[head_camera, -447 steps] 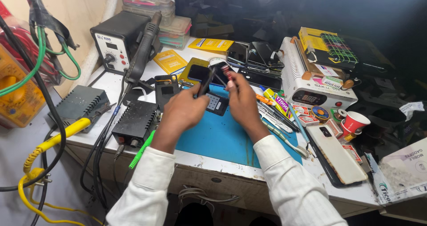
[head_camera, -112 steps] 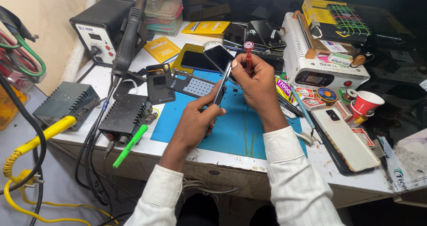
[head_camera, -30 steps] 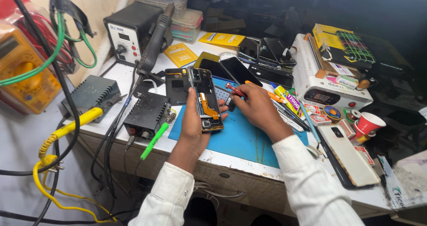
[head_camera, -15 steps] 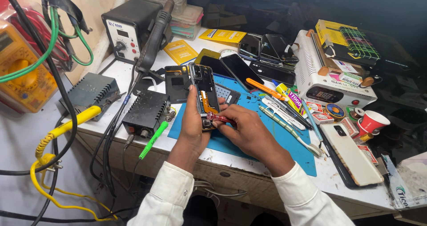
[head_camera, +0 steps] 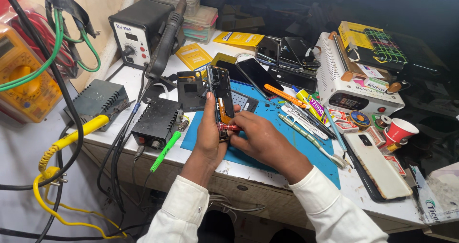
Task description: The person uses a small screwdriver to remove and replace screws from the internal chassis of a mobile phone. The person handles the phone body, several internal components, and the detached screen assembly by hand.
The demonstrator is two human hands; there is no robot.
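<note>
Here my left hand grips the opened phone upright; my right hand, at its three o'clock, pinches a red screwdriver against it.

Work mat: blue. Opened phone: black frame, orange flex strip inside. Small tool at the phone: red. Sleeves: white. Paper cup: red, white inside. Multimeter: orange-yellow. Cable: yellow. Soldering station: black, white front panel. Booklets: yellow. Table: white.
</note>
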